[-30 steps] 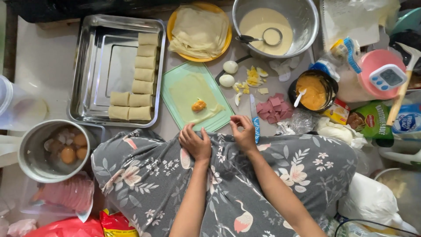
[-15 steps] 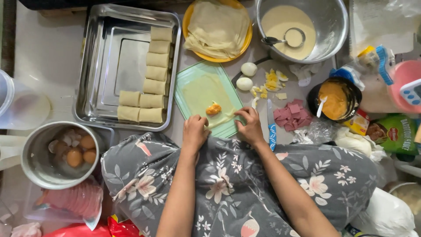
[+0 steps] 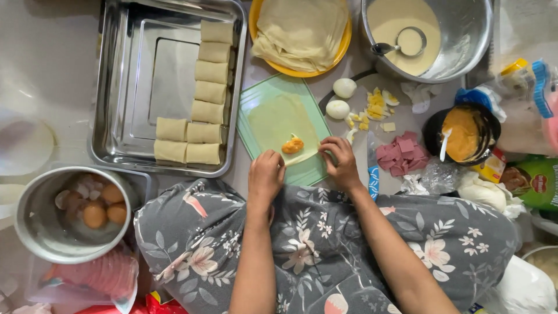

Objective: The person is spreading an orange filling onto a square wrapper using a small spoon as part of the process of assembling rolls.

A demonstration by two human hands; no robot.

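Wrapper (image 3: pixel 279 122), a thin pale crepe sheet, lies flat on the green cutting board (image 3: pixel 305 171) in front of the person's lap, with a small mound of orange filling (image 3: pixel 292 145) sitting near its front edge. The left hand (image 3: pixel 266 174) has its fingers curled down on the near left corner of the sheet, pinching the edge lightly; the right hand (image 3: pixel 340 160) does the same at the near right corner, fingertips bent and closed on the skin, nothing else held.

To do this fold well, both corners should lift together so the edge rises evenly and rolls over the filling without dragging it. The sheet looks soft and likely to tear, so a light pinch with the pads serves better than nails. The filling sits slightly right of centre (worth nudging inward before the sides fold), otherwise it may squeeze out at the seam. The first turn should be snug against the mound, leaving no air pocket.

Finished rolls (image 3: pixel 203 99) lie in the steel tray (image 3: pixel 116 87) to the left, touching in a neat row. More wrappers are stacked on the yellow plate (image 3: pixel 343 46) beyond the board, and chopped egg (image 3: pixel 375 110) and pink meat cubes (image 3: pixel 401 157) lie just right of it.
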